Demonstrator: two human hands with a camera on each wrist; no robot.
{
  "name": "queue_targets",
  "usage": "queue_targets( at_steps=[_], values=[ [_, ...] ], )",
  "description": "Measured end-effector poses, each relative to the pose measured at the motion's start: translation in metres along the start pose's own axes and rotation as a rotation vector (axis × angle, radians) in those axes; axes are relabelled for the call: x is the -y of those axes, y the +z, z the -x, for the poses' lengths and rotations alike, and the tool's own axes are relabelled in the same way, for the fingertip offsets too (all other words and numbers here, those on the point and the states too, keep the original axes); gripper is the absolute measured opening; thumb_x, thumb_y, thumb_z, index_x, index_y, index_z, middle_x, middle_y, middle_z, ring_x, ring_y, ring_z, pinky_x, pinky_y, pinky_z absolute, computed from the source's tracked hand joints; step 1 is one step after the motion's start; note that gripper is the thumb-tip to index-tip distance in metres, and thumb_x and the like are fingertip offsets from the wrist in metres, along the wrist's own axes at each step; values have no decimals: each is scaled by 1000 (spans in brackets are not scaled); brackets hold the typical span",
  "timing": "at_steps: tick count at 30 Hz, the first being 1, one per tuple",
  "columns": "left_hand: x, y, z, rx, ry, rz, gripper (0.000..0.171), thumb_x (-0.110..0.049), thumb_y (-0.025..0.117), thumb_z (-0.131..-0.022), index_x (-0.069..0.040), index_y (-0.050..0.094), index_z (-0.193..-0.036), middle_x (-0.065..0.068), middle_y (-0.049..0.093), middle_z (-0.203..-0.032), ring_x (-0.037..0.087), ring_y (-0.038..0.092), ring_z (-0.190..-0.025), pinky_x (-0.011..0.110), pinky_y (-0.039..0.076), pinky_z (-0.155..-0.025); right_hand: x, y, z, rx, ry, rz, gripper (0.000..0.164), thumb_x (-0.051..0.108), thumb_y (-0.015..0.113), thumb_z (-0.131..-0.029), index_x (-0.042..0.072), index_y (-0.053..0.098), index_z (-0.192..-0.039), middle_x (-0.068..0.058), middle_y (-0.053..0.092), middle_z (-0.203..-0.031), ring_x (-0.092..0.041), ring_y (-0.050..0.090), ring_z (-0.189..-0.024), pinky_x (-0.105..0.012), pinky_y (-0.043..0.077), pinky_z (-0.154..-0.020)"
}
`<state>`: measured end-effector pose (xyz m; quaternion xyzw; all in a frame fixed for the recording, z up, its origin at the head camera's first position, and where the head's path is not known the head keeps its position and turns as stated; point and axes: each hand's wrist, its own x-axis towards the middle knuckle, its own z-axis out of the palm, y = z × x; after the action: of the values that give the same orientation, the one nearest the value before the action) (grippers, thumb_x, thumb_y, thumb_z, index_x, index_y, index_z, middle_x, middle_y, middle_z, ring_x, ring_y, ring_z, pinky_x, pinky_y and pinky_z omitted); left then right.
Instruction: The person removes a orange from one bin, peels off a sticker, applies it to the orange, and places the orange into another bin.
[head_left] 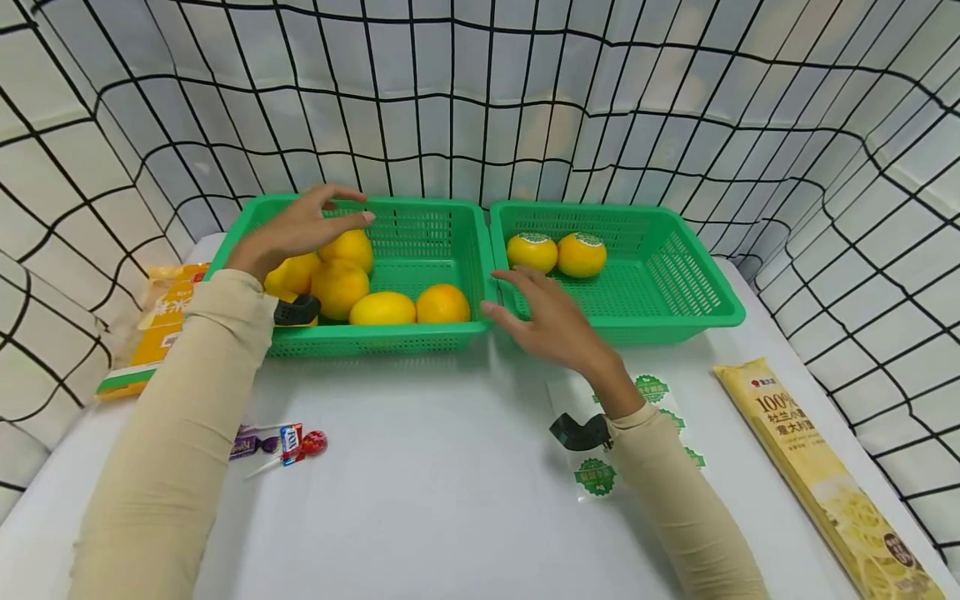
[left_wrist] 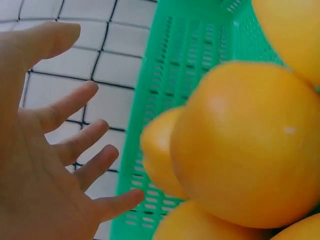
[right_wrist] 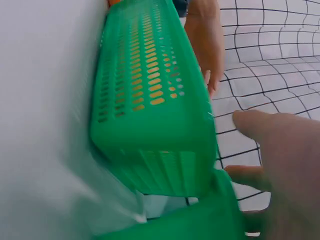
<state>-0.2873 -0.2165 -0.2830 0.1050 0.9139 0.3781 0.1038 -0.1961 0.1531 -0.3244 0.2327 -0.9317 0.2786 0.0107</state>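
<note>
My left hand [head_left: 298, 227] hovers above the left green basket [head_left: 427, 221], its fingers spread apart and holding nothing. Under it lie several yellow-orange fruits, among them a large round one [left_wrist: 245, 145] beside the palm in the left wrist view. A lemon [head_left: 383, 308] and an orange [head_left: 443, 304] sit along that basket's front wall. My right hand [head_left: 551, 321] reaches over the front corner of the right green basket [head_left: 675, 275], fingers extended, nothing held. Two yellow fruits with green-and-white labels, one of them an orange-like fruit [head_left: 581, 257], rest in this basket behind the hand.
A clear sheet of green round stickers [head_left: 596, 476] lies partly under my right forearm. A long yellow pasta packet [head_left: 817, 475] is at the right, an orange bag [head_left: 153, 329] at the left. Wrapped candies [head_left: 292, 443] lie beside my left forearm. Black netting [head_left: 450, 100] surrounds the white table.
</note>
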Motion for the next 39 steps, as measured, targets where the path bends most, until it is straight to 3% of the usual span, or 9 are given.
queue_targets(
  at_steps=[7,13,16,23,27,31,36,39],
  values=[
    [13,-8,-19,95,-52,13,83,-61,52,-106,-12,25,-168,17,16,-176,47,21,-157,70,22,-123,0,9,-2,-5,10,91,63,56,58,-106,26,48,-160,-13,42,-166,-35,37,-155,-62,31,-123],
    [22,-10,-27,170,-118,-101,74,-47,56,-108,-6,32,-164,25,26,-170,49,28,-151,69,26,-122,0,8,-3,5,-1,89,65,58,56,-106,28,46,-161,-4,50,-162,-33,42,-152,-61,36,-120],
    [22,-10,-29,187,-122,-155,71,-42,59,-107,-5,35,-163,26,28,-168,50,29,-149,70,26,-121,0,8,-3,10,2,87,65,60,55,-105,29,45,-162,-1,52,-161,-32,44,-150,-61,37,-118],
    [17,-4,-35,231,-94,-241,72,-42,62,-104,-7,34,-160,29,30,-163,47,41,-133,65,40,-109,-2,8,-2,3,14,89,64,60,54,-105,30,46,-161,0,55,-158,-31,46,-149,-61,39,-116],
    [20,-2,-34,214,-91,-237,68,-40,60,-105,-4,34,-156,32,33,-159,47,43,-130,65,42,-109,-2,10,-1,6,4,89,64,60,55,-105,30,46,-161,0,55,-159,-31,46,-149,-61,41,-115],
    [19,-6,-31,176,-82,-167,69,-42,59,-106,-3,33,-158,32,30,-161,47,44,-132,62,44,-108,-2,11,-2,7,-16,75,64,58,56,-105,28,47,-161,-2,55,-158,-32,47,-147,-60,44,-113],
    [-3,-9,-20,102,-1,-42,69,-45,62,-105,-10,38,-160,23,29,-167,38,49,-131,47,54,-97,-4,8,-2,11,-17,56,63,57,57,-106,27,47,-161,-2,56,-157,-32,48,-147,-60,46,-111],
    [-21,-2,-6,45,59,15,67,-46,65,-104,-16,42,-160,15,36,-165,34,47,-132,45,50,-97,-7,5,-1,21,-16,51,63,56,58,-106,26,47,-161,-2,54,-159,-32,46,-149,-61,43,-114]
  ],
)
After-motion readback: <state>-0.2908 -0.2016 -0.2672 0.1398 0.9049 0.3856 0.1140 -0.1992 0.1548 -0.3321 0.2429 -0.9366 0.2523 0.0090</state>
